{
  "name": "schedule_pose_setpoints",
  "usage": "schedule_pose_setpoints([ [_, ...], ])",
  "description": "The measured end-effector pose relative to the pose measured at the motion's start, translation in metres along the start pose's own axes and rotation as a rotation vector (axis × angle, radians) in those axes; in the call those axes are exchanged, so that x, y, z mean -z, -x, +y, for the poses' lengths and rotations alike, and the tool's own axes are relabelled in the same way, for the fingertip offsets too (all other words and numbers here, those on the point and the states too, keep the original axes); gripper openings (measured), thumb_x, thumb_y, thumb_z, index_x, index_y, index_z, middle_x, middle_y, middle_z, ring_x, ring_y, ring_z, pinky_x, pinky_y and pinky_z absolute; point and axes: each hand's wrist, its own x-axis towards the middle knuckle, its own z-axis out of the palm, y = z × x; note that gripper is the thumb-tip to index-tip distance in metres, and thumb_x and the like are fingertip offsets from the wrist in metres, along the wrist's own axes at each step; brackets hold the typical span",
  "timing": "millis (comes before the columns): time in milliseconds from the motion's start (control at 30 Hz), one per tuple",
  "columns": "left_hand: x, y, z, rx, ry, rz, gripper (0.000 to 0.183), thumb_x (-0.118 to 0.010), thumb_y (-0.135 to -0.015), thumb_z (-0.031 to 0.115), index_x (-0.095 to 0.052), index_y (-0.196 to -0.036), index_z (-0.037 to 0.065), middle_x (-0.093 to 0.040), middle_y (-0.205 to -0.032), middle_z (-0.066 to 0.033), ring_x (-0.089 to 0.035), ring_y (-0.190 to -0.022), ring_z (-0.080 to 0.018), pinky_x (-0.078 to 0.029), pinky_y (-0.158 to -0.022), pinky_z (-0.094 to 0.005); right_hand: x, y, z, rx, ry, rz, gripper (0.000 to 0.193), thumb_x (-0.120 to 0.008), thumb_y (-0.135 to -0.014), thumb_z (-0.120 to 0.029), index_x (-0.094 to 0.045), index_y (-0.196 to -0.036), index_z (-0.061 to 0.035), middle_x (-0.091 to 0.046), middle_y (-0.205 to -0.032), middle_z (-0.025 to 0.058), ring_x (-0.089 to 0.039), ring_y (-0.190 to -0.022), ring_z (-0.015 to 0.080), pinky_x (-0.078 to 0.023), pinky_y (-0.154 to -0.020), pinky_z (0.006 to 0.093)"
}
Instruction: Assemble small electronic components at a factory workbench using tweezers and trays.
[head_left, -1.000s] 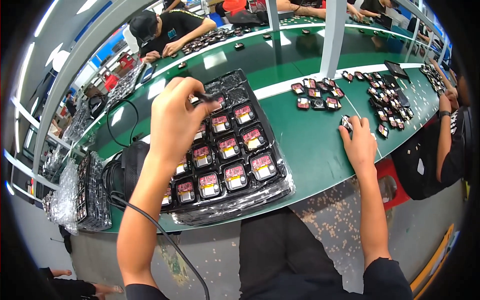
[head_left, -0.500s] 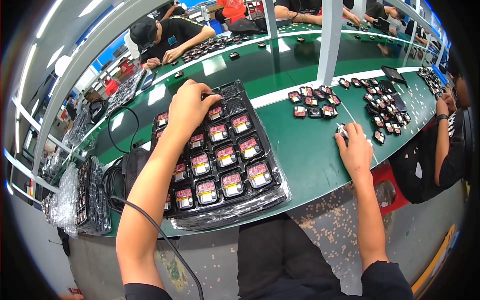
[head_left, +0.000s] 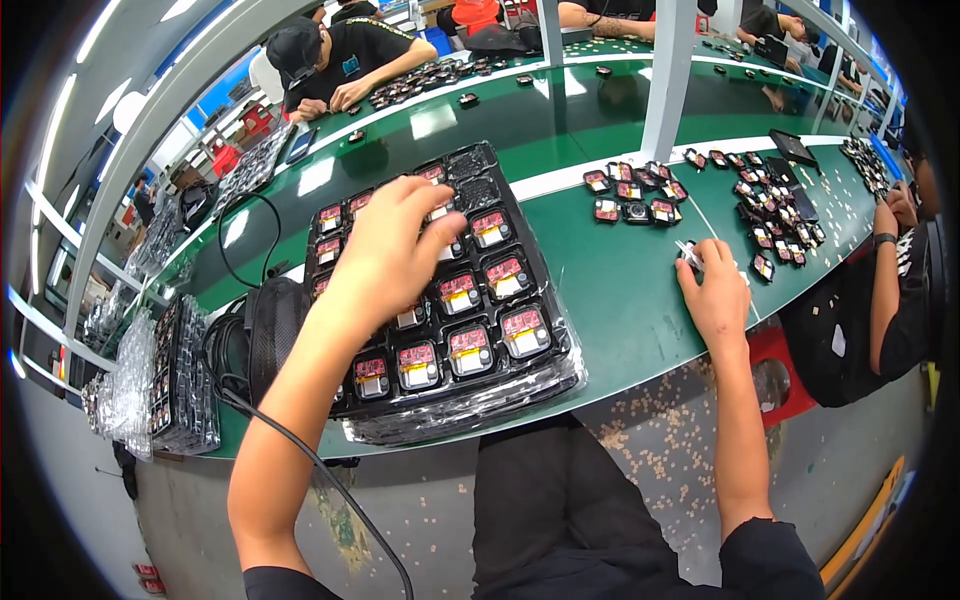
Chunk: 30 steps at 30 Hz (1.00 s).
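A black plastic tray (head_left: 555,300) rests on a stack of similar trays at the near left of the green bench. Most of its cells hold small square black units (head_left: 525,331) with a red circuit board and a silvery, yellow-edged part; two cells at the far right corner hold none. Above the tray's middle rows hovers my left hand (head_left: 395,240), fingers apart and nothing visible in them, hiding several units. On the bench to the right, my right hand (head_left: 717,295) is closed round a small white, partly clear object (head_left: 690,255), whose kind I cannot make out.
Loose units (head_left: 632,195) lie beyond my right hand, with a larger heap (head_left: 775,215) farther right. A grey post (head_left: 668,90) rises from the bench. A black cable (head_left: 330,475) crosses my left forearm. Wrapped trays (head_left: 185,385) stand far left. Co-workers sit across and at right.
My left hand has drawn back from the tray's far edge towards its middle, and its fingers have spread. A unit shows in the far-row cell it covered. My right hand has barely moved.
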Motion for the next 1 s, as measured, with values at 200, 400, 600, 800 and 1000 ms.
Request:
schedule_pose_setpoints([
  [200,0.017,0.065,0.053,0.019,-0.098,-0.229,0.08,-0.069,-0.093,0.055,-0.049,-0.152,0.005,-0.039,-0.16,-0.0254,-0.03,-0.151,-0.0487,-0.023,-0.123,-0.0583,-0.002,0.0,-0.001,-0.028,-0.011,-0.02,0.028,-0.073,-0.092,-0.028,-0.06,-0.104,-0.0058,-0.066,-0.114,0.0084,-0.069,-0.09,0.0375,-0.054,-0.074,0.0476],
  [400,0.011,0.08,0.062,0.055,-0.156,-0.284,0.083,-0.063,-0.095,0.061,-0.045,-0.155,0.007,-0.035,-0.162,-0.0253,-0.028,-0.152,-0.0471,-0.022,-0.123,-0.0603,-0.001,-0.001,-0.002,-0.02,0.005,0.0,0.028,-0.072,-0.093,-0.029,-0.06,-0.104,-0.0066,-0.066,-0.114,0.0081,-0.068,-0.091,0.0383,-0.054,-0.074,0.0483],
  [600,0.011,0.084,0.064,0.044,-0.157,-0.27,0.081,-0.062,-0.096,0.06,-0.047,-0.153,0.004,-0.038,-0.161,-0.0254,-0.031,-0.151,-0.046,-0.024,-0.122,-0.0613,0.0,-0.001,-0.005,-0.02,-0.003,-0.014,0.028,-0.072,-0.093,-0.029,-0.06,-0.104,-0.0063,-0.067,-0.112,0.0093,-0.068,-0.09,0.0383,-0.054,-0.074,0.0484],
  [800,0.012,0.087,0.068,0.041,-0.185,-0.238,0.085,-0.064,-0.093,0.062,-0.047,-0.152,0.004,-0.04,-0.159,-0.0251,-0.034,-0.149,-0.0462,-0.025,-0.121,-0.0618,0.002,0.001,-0.003,0.02,-0.048,0.037,0.026,-0.074,-0.091,-0.025,-0.061,-0.1,-0.0048,-0.066,-0.109,0.0104,-0.068,-0.09,0.038,-0.054,-0.074,0.0469],
  [1000,0.006,0.098,0.082,-0.23,0.036,0.223,0.067,-0.075,-0.091,0.051,-0.064,-0.133,0.0,-0.057,-0.142,-0.0253,-0.057,-0.131,-0.0439,-0.042,-0.113,-0.0571,0.019,0.025,-0.023,0.106,-0.602,0.075,0.027,-0.078,-0.08,-0.004,-0.063,-0.101,-0.0052,-0.071,-0.112,0.0139,-0.07,-0.087,0.0283,-0.054,-0.071,0.0392],
])
